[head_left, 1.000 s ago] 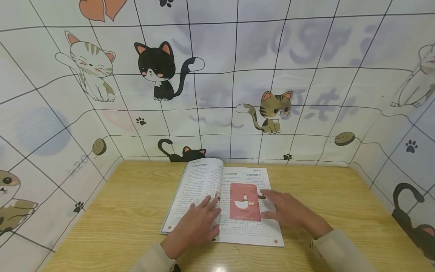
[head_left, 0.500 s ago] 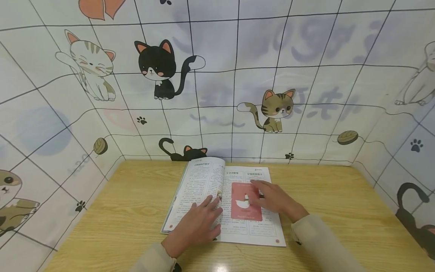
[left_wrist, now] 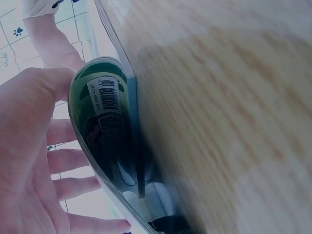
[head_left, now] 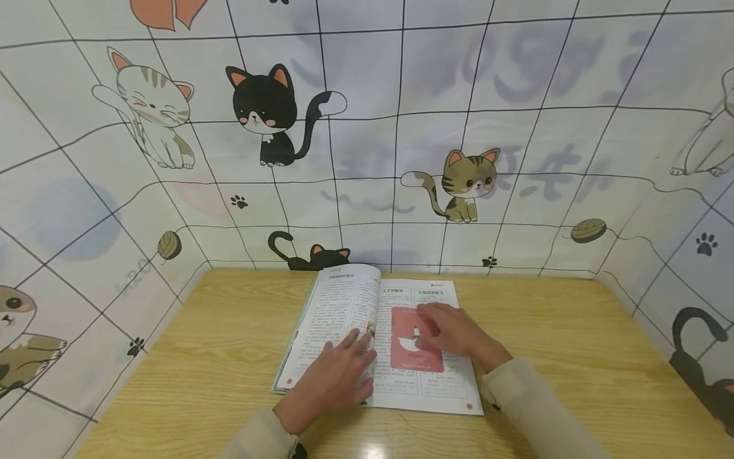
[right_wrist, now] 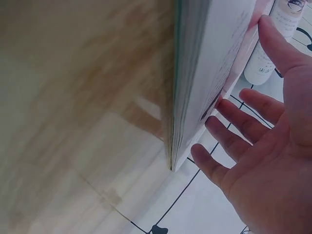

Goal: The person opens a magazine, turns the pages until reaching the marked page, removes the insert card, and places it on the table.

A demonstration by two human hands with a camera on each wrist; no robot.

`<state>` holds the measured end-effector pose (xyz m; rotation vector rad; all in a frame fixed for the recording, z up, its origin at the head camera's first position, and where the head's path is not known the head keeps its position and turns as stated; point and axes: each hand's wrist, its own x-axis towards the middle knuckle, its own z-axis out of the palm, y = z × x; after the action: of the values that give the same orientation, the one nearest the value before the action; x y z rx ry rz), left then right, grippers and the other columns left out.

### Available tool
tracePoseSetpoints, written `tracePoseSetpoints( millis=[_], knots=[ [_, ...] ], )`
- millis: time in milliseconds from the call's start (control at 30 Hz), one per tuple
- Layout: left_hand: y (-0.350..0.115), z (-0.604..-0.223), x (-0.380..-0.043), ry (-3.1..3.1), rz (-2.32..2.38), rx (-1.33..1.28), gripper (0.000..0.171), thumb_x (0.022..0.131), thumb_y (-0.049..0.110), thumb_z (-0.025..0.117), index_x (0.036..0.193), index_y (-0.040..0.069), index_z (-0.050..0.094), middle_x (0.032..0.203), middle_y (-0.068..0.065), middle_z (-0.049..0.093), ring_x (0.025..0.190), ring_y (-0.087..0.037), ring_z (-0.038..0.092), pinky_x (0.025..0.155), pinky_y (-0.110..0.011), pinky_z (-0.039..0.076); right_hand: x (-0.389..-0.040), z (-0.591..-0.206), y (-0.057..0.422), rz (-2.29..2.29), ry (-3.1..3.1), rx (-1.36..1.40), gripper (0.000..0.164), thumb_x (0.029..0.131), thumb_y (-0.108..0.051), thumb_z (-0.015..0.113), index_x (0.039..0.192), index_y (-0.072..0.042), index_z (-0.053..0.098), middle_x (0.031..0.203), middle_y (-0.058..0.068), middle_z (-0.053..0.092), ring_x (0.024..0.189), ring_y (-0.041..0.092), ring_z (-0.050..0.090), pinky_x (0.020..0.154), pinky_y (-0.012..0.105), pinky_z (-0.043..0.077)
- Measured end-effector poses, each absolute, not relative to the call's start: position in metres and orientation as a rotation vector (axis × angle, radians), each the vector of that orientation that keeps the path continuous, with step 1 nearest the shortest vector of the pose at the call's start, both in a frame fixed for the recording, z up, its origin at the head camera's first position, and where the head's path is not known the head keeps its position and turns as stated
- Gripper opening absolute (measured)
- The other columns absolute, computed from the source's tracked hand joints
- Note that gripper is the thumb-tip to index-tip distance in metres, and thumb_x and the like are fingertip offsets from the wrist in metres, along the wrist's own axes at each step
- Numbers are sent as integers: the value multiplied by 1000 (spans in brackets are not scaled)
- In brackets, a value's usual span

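An open magazine [head_left: 338, 306] lies on the wooden table, its left pages curving up near the spine. On its right page rests a pink card [head_left: 401, 357] with a white drawing. My left hand [head_left: 338, 379] lies with fingers spread across the pages by the spine; in the left wrist view these pages bow outward beside the hand [left_wrist: 29, 161]. My right hand [head_left: 461, 331] covers the card's right part, its fingers extended over it. In the right wrist view the right hand's [right_wrist: 273, 141] fingers are loosely bent and the thumb touches the pink surface.
The wooden table [head_left: 201, 357] reaches back to a white wall [head_left: 367, 153] with a grid and cartoon cats. Side walls with the same print stand left and right. A barcode [left_wrist: 108, 96] shows inside the bowed pages in the left wrist view.
My right hand has moved left from the card's right edge to lie over the card. The left hand has stayed in place on the magazine; the card has hardly moved.
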<state>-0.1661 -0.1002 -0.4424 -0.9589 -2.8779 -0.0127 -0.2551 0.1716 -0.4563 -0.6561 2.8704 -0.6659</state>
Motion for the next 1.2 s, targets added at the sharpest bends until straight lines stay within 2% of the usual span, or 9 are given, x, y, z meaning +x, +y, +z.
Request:
tracePoseSetpoints(
  millis=[200,833,1033,1200],
  knots=[
    [-101,-443,-167,-2882,-16,-953,40,92,39,61,124,16,67,145,-6,53,135,-30,48,85,-58,53,-259,-458,170,-634,2893,-662,76,79,-38,83,144,-11,53,145,13,51,132,36,46,108,57,37],
    [-101,-444,-167,-2914,-45,-946,40,93,39,60,126,17,65,149,-5,50,137,-30,45,88,-60,51,-274,-452,163,-587,2829,-642,78,75,-37,86,142,-14,54,145,13,50,133,36,44,106,57,39],
    [-101,-444,-167,-2916,-56,-961,41,94,39,59,128,17,65,149,-6,49,138,-31,45,89,-60,51,-277,-449,162,-626,2791,-631,80,73,-35,88,142,-14,54,147,19,45,134,40,41,106,58,38],
    [-101,-444,-167,-2917,-40,-960,42,93,39,60,128,17,65,149,-6,49,138,-31,45,89,-59,51,-277,-452,164,-688,2809,-640,79,70,-33,90,139,-14,56,136,15,50,116,31,52,97,52,47]
  ],
)
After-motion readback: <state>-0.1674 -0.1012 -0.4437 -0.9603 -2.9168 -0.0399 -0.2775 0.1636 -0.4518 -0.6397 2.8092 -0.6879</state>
